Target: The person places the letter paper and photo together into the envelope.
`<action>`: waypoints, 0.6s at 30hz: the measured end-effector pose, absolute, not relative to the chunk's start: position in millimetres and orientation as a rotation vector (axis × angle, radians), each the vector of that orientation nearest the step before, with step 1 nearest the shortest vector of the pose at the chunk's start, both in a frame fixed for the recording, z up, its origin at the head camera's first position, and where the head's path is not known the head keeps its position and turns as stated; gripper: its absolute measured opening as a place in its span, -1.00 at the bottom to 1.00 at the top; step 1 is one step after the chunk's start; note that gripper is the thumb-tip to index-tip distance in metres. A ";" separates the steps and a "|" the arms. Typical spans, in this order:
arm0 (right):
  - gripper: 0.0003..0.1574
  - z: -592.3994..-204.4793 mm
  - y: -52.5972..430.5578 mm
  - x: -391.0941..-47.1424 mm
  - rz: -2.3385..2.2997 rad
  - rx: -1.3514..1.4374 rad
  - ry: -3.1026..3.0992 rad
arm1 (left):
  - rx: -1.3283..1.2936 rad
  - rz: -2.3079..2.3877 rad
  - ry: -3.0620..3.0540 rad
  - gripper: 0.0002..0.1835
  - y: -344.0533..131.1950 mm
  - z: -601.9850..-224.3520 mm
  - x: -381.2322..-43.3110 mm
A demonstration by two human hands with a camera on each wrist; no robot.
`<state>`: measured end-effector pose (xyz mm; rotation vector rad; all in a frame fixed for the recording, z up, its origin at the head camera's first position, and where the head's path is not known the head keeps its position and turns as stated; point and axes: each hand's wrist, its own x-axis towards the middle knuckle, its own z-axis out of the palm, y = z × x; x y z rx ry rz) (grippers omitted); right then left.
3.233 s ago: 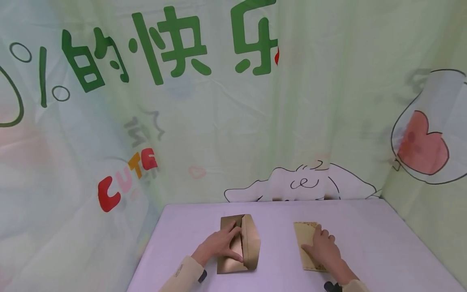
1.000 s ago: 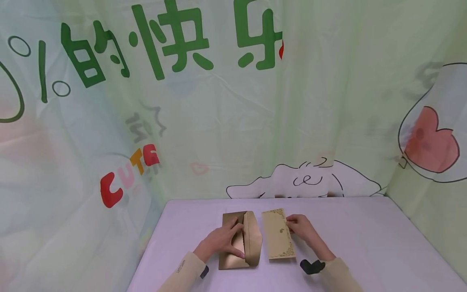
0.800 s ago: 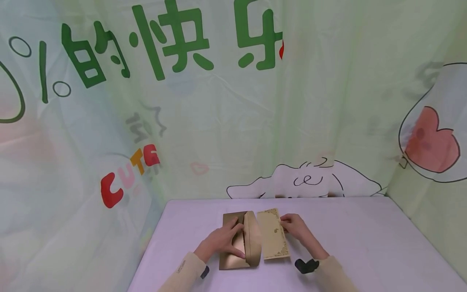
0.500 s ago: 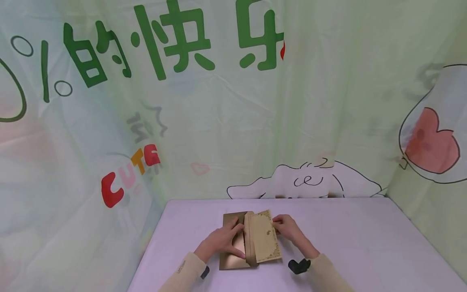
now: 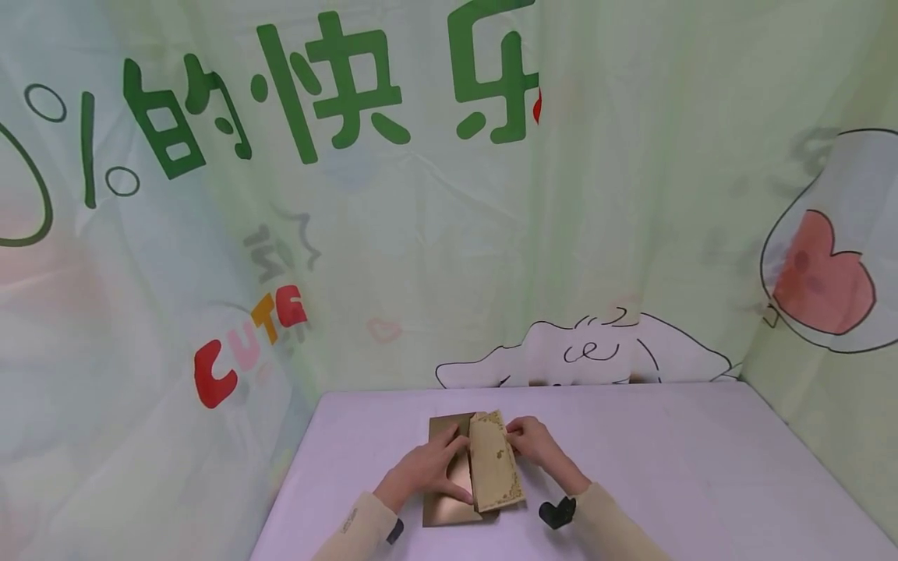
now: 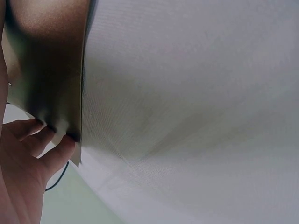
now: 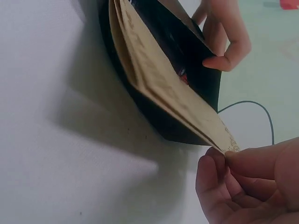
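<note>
A bronze-brown envelope (image 5: 444,513) lies on the table, its flap folded out to the right and its pocket mouth facing right. My left hand (image 5: 429,467) grips the envelope, thumb and fingers spread along the mouth edge; in the left wrist view, fingers (image 6: 60,156) press against its panel. A folded cream card (image 5: 493,466) with brown ornamental corners covers most of the flap, its left edge at the mouth. My right hand (image 5: 539,446) pinches the card's right edge between thumb and fingers. In the right wrist view the card (image 7: 170,91) slants before the dark, gaping pocket.
The table (image 5: 666,467) has a pale lilac cover. Printed fabric curtains (image 5: 435,257) stand behind it and at both sides. A thin dark cord (image 7: 264,112) curves past the envelope in the right wrist view.
My right hand first rests on the card at the right, then pinches its edge and brings it left over the flap to the envelope's mouth. The left hand keeps its place.
</note>
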<state>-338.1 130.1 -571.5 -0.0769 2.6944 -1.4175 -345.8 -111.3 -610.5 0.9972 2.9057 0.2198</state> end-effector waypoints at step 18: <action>-0.82 -582.1 92.9 -339.2 -1.443 -0.170 2.665 | 1.017 0.181 2.926 0.07 -112.5 -609.6 -344.8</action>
